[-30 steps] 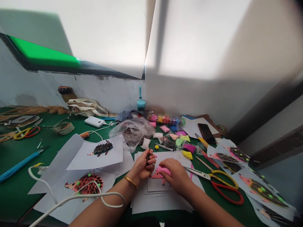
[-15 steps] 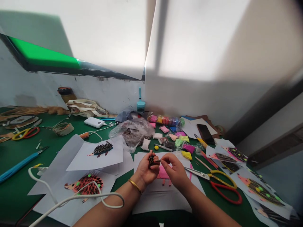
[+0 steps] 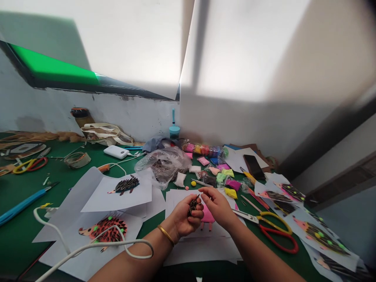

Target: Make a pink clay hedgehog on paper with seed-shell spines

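My left hand (image 3: 181,220), a gold bangle at its wrist, is curled palm up around a small heap of dark, striped sunflower seeds (image 3: 193,207). Close against it, my right hand (image 3: 219,209) has thumb and forefinger pinched at a single seed near the left thumb; the fingers partly hide it. Both hands are above white paper (image 3: 202,250) bearing a pink clay body with small legs (image 3: 209,216). Part of that figure is covered by my hands. Red-and-yellow-handled scissors (image 3: 276,225) lie just right of my right hand.
Finished-looking seed hedgehogs on paper lie left (image 3: 127,185) and right (image 3: 320,235). Behind my hands are a plastic bag of seeds (image 3: 164,164), several clay packets (image 3: 233,184) and a phone (image 3: 254,166). A white cable (image 3: 96,244) loops over the left forearm; a blue-handled tool (image 3: 25,203) lies far left.
My left fingers have curled further over the seeds, and the hand has shifted slightly right. My right fingertips have risen a little. A small pink ball now shows behind the left hand.
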{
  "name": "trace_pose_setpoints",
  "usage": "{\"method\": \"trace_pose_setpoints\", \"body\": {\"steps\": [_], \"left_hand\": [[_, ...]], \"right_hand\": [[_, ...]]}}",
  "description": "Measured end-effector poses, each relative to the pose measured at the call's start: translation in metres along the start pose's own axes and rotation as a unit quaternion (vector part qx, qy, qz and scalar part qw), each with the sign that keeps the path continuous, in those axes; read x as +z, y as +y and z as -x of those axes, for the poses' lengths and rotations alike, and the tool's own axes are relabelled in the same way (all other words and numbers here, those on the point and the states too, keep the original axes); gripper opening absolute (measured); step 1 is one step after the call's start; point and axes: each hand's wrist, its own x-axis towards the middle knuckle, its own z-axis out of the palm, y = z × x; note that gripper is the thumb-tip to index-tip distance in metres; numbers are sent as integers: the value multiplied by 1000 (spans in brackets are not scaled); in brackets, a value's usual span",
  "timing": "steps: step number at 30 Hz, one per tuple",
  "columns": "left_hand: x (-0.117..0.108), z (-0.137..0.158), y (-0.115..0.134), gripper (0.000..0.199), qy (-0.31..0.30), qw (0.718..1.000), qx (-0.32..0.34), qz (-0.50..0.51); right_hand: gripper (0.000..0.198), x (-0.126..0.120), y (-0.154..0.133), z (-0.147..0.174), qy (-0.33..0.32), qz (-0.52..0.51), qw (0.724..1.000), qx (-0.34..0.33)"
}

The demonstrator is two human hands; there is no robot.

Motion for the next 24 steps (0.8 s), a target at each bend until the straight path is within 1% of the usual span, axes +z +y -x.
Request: {"method": "trace_pose_setpoints", "body": {"steps": [3, 5, 8, 10, 12, 14, 16, 18, 20, 22, 24], "left_hand": [[4, 1, 0, 22, 44, 997, -32, -63], [4, 2, 1, 24, 53, 995, -30, -75], [0, 1, 4, 16, 27, 998, -12, -53], [-2, -1, 5, 13, 13, 999, -14, -26], [-3, -2, 4, 14, 7, 1000, -25, 8], [-3, -3, 2, 14, -4, 999, -29, 37], [-2, -2, 0, 14, -20, 998, -23, 55], [-1, 2, -1, 14, -40, 997, -6, 61], [0, 7, -1, 13, -63, 996, 18, 61], [0, 10, 0, 13, -78, 995, 37, 56], [0, 11, 1, 14, -80, 995, 46, 49]], "right_hand": [[13, 2, 3, -2, -21, -32, 999, 35], [15, 1, -1, -2, -9, -32, 999, 31], [17, -2, -11, -1, 28, -31, 999, 3], [17, -4, -21, 0, 32, -43, 998, -23], [16, -4, -29, 2, -1, -35, 998, -51], [17, -4, -33, 2, -41, -4, 996, -73], [20, -6, -32, 1, -48, 20, 995, -86], [22, -10, -26, 0, -18, 28, 996, -82], [22, -13, -20, 1, 5, 45, 997, -60], [20, -14, -15, 4, -3, 68, 997, -40], [18, -13, -15, 8, -25, 75, 996, -40]]}}
